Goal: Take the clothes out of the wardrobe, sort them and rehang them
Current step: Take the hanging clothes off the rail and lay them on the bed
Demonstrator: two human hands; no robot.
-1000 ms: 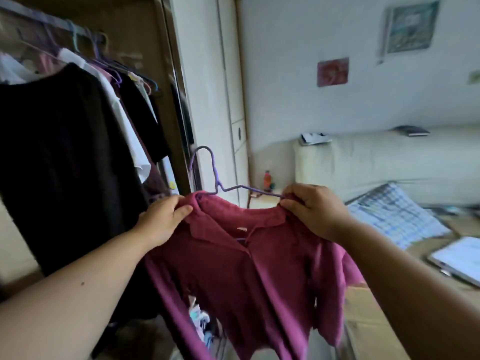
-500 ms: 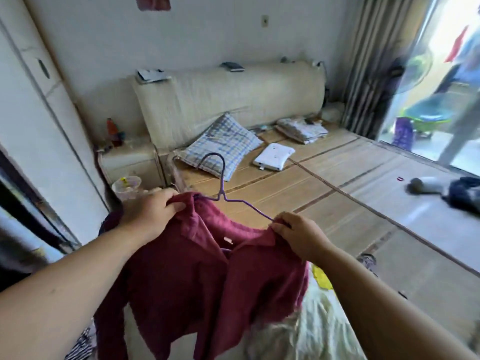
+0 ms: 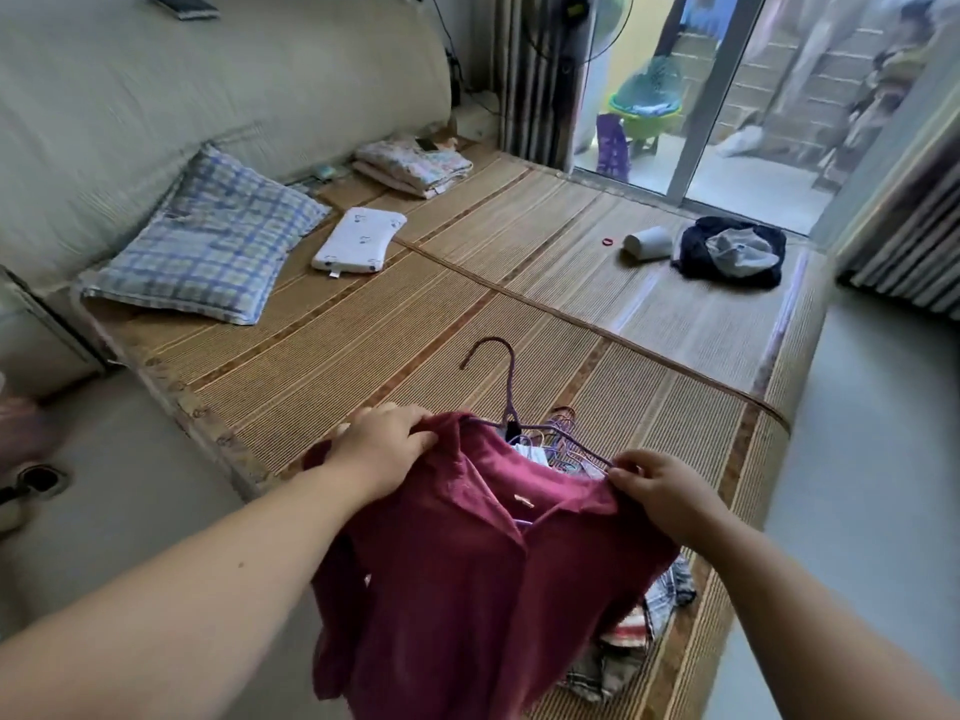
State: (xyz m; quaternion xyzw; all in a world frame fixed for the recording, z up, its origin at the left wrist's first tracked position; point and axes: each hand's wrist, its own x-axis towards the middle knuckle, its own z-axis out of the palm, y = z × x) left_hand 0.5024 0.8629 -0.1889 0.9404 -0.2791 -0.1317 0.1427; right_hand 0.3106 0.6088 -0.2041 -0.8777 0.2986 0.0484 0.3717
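a: what are the fingers doing?

b: the left hand has its fingers curled tight over one shoulder of the maroon polo shirt. the right hand pinches the other shoulder together with an arm of the purple wire hanger, fingertips pressed closed.

a: where is it, and which way does it lie?

b: the shirt hangs at six o'clock in the view, collar up, over the near edge of the bamboo mat. the hanger's long axis runs roughly nine to three, dipping at the right hand. its hook rises toward twelve, tip curling toward nine.

a: anything hidden?

b: the hem is cut off at the bottom edge. the hanger's other arm is inside the cloth. the shirt covers most of a heap of clothes at five o'clock, and the loose hangers behind the collar are too tangled to count.
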